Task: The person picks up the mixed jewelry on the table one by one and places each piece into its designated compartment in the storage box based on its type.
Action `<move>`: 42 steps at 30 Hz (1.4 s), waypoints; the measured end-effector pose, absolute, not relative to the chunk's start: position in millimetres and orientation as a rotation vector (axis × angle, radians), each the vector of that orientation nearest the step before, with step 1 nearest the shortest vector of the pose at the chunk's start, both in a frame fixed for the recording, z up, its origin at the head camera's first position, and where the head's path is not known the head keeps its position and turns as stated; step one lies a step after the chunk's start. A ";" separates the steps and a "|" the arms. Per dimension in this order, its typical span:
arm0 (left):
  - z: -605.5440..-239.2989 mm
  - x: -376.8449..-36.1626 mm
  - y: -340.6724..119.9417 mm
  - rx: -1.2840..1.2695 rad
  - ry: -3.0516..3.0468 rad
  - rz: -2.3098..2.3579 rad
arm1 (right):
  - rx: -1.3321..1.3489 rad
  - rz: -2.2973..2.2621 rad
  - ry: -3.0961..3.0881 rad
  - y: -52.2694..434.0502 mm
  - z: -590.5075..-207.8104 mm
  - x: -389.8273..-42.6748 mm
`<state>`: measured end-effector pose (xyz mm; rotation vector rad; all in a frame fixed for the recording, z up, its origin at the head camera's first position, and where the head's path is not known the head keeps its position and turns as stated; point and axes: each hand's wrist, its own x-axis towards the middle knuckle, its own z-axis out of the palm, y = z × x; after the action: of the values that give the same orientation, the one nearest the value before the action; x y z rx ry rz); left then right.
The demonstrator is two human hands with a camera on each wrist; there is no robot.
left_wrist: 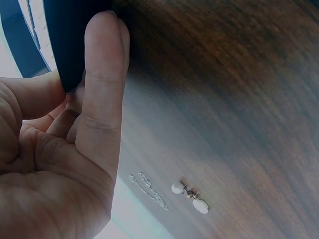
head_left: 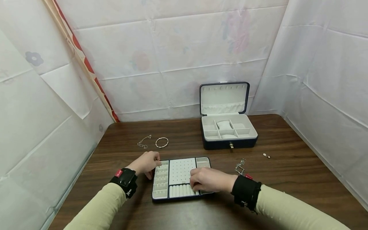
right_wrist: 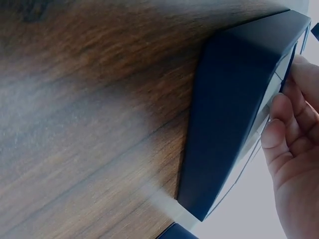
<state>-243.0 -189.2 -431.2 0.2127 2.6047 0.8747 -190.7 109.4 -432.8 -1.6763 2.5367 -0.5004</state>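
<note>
A shallow navy jewelry tray (head_left: 161, 200) with pale compartments lies on the table in front of me. My left hand (head_left: 146, 163) grips its left edge, thumb at the rim; in the left wrist view the index finger (left_wrist: 102, 74) lies along the navy outer wall. Over the lower right of the tray, my right hand (head_left: 208, 179) has its bent fingertips down at the white ring rolls (head_left: 181, 190). In the right wrist view, curled fingers (right_wrist: 281, 107) reach over the tray's navy side wall (right_wrist: 229, 104). I cannot tell what the right fingertips hold.
Behind stands an open navy jewelry box (head_left: 227, 147) with pale compartments and a raised lid. A thin chain (head_left: 142, 143) and a bangle (head_left: 162, 142) lie at the back left. To the right are a silver bracelet (head_left: 240, 166) and a small pearl earring (head_left: 266, 156).
</note>
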 end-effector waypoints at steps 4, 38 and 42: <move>-430.4 -241.8 -189.4 0.203 2.594 0.880 | -1.698 -0.490 2.539 108.9 -432.8 -190.4; -427.6 -239.7 -188.8 0.196 2.582 0.897 | -1.774 -0.409 2.574 106.5 -429.1 -187.6; -427.1 -239.5 -188.2 0.191 2.584 0.895 | -1.785 -0.402 2.582 107.1 -429.8 -188.6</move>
<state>-239.5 -188.2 -427.1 0.1908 2.5837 0.8948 -188.6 107.1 -429.8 -1.7848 2.5817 -0.4019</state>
